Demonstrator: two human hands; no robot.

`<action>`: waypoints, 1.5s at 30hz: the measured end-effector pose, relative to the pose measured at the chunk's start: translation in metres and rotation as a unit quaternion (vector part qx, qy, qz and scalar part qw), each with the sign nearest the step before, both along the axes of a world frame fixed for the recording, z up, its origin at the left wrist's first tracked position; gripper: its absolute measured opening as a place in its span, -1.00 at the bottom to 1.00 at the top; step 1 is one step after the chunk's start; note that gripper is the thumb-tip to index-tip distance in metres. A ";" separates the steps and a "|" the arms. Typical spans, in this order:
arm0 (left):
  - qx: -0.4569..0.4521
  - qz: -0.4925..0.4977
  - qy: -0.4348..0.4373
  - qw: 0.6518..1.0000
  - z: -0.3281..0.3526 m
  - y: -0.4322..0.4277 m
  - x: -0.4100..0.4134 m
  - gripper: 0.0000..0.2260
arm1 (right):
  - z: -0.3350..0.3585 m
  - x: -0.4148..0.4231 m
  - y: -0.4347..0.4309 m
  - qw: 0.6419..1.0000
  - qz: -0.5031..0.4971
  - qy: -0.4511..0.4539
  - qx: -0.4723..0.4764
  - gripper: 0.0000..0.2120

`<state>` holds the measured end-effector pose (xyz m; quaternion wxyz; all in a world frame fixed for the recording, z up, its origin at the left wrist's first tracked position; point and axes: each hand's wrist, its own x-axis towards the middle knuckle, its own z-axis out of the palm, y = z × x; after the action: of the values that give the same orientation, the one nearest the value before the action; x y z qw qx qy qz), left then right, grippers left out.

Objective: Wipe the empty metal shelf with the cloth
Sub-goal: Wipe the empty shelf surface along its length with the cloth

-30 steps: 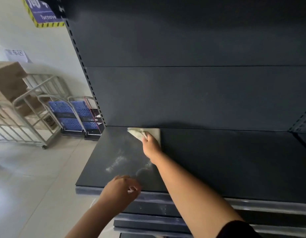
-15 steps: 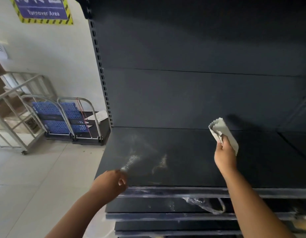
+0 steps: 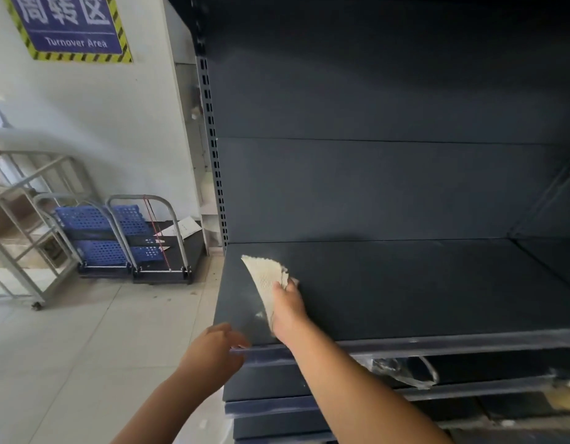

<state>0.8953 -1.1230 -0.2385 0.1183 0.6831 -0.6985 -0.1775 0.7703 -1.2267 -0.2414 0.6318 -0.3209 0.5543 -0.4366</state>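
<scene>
A dark metal shelf stands bare in front of me, with a faint pale smear near its left front. My right hand presses a folded cream cloth onto the shelf's left part, the cloth's point sticking out toward the back left corner. My left hand rests at the shelf's front left corner, fingers curled against the front lip, holding nothing that I can see.
Lower dark shelves stack below, with a crumpled clear plastic bag on one. Left of the shelving, two folded platform trolleys with blue crates and a metal cage cart stand on the tiled floor by a white wall.
My right hand has swept the cloth from the shelf's middle right back to its left side. The dusty smears on the left part are mostly gone. My view has shifted right.
</scene>
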 end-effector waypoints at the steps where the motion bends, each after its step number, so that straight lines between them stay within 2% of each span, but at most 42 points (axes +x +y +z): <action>1: 0.000 -0.007 0.000 1.000 0.000 0.001 0.000 -0.77 | 0.007 0.002 -0.001 0.997 -0.028 -0.067 0.022 -0.74; 4: -0.007 -0.019 0.015 1.000 -0.001 0.002 0.004 -0.77 | 0.026 -0.025 -0.009 0.988 -0.082 -0.130 -0.011 -0.80; 8: -0.026 -0.006 0.033 0.999 -0.002 0.004 0.016 -0.79 | 0.054 -0.092 -0.026 0.974 -0.166 -0.113 -0.107 -0.78; 10: -0.038 -0.005 0.029 0.999 -0.003 0.007 0.020 -0.80 | 0.059 -0.121 -0.034 0.961 -0.215 -0.010 -0.173 -0.77; 12: -0.051 -0.010 0.024 0.998 -0.003 0.010 0.022 -0.80 | 0.052 -0.143 -0.040 0.928 -0.228 0.187 -0.228 -0.73; 14: -0.086 -0.015 0.020 0.996 -0.004 0.012 0.022 -0.82 | 0.030 -0.152 -0.044 0.883 -0.182 0.360 -0.239 -0.71; 15: -0.100 -0.020 0.019 0.995 -0.005 0.013 0.023 -0.83 | 0.016 -0.151 -0.045 0.868 -0.146 0.418 -0.227 -0.71; 18: -0.075 -0.027 0.041 0.996 -0.009 0.013 0.029 -0.80 | -0.021 -0.126 -0.048 0.832 -0.026 0.528 -0.165 -0.69; 20: -0.080 -0.049 0.040 0.995 -0.011 0.011 0.030 -0.78 | -0.031 -0.096 -0.053 0.808 0.026 0.569 -0.149 -0.68; 23: -0.088 -0.080 0.031 0.992 -0.013 0.011 0.030 -0.77 | -0.034 -0.028 -0.057 0.819 0.081 0.542 -0.169 -0.65; 25: -0.086 -0.084 0.037 0.992 -0.013 0.010 0.035 -0.77 | -0.032 0.024 -0.053 0.838 0.146 0.492 -0.187 -0.66; 26: -0.086 -0.091 0.045 0.991 -0.014 0.009 0.038 -0.78 | -0.029 0.049 -0.049 0.863 0.166 0.438 -0.186 -0.66; 28: -0.079 -0.107 0.065 0.989 -0.012 0.007 0.042 -0.78 | -0.018 0.089 -0.042 0.938 0.171 0.264 -0.148 -0.64; 29: -0.076 -0.110 0.072 0.988 -0.011 0.007 0.044 -0.77 | -0.011 0.102 -0.040 0.966 0.153 0.170 -0.117 -0.64; 31: -0.071 -0.109 0.078 0.989 -0.010 0.006 0.047 -0.76 | 0.002 0.112 -0.041 0.995 0.082 0.024 -0.055 -0.70; 33: -0.059 -0.105 0.072 0.990 -0.010 0.006 0.048 -0.75 | 0.018 0.099 -0.045 0.997 0.008 -0.078 -0.023 -0.79; 35: -0.053 -0.102 0.068 0.991 -0.009 0.007 0.047 -0.75 | 0.035 0.072 -0.051 0.990 -0.046 -0.126 -0.041 -0.81; 38: -0.042 -0.082 0.085 0.992 -0.008 0.006 0.046 -0.77 | 0.054 0.019 -0.066 0.981 -0.110 -0.121 -0.108 -0.76; 40: -0.034 -0.069 0.093 0.993 -0.008 0.006 0.045 -0.78 | 0.057 -0.018 -0.078 0.972 -0.160 -0.052 -0.165 -0.76; 42: -0.034 -0.059 0.093 0.993 -0.008 0.007 0.043 -0.78 | 0.053 -0.053 -0.089 0.952 -0.192 0.092 -0.220 -0.73; 45: -0.035 -0.044 0.085 0.995 -0.008 0.012 0.040 -0.79 | 0.026 -0.089 -0.102 0.892 -0.166 0.335 -0.253 -0.75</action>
<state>0.9353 -1.1114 -0.2470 0.1934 0.6297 -0.7209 -0.2151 0.6815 -1.3282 -0.2152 0.2238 -0.5008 0.6490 -0.5272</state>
